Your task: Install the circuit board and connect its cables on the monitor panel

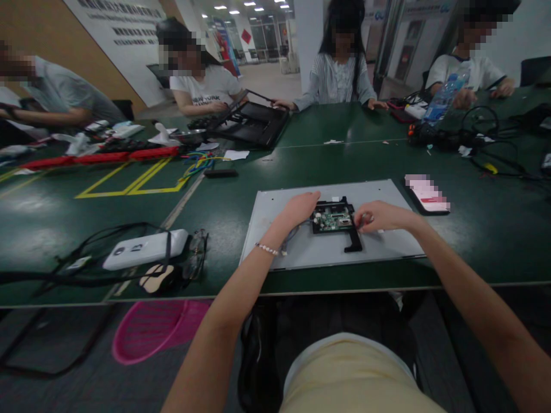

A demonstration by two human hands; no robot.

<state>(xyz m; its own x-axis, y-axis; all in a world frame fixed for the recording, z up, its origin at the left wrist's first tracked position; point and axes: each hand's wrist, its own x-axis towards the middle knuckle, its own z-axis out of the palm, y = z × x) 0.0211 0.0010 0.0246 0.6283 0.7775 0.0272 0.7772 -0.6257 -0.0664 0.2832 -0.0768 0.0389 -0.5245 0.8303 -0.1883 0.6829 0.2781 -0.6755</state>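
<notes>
A black plastic bracket (353,240) with a green circuit board (333,221) inside lies on a flat grey panel (275,244), near the table's front edge. My left hand (302,207) is closed at the bracket's upper left side, its fingertips partly hidden. A thin grey cable (293,234) runs beneath that hand to a small connector on the panel. On the opposite side, the curled fingers of my right hand (381,217) pinch the bracket's right edge. Whether a small part is also between those fingers, I cannot tell.
A phone (426,194) lies right of the panel. To the left are a white device (144,249), glasses (197,252) and black cables (51,279). Across the green table (486,241), co-workers sit near a black monitor housing (258,123) and a bottle (443,98). A pink basket (129,335) stands below.
</notes>
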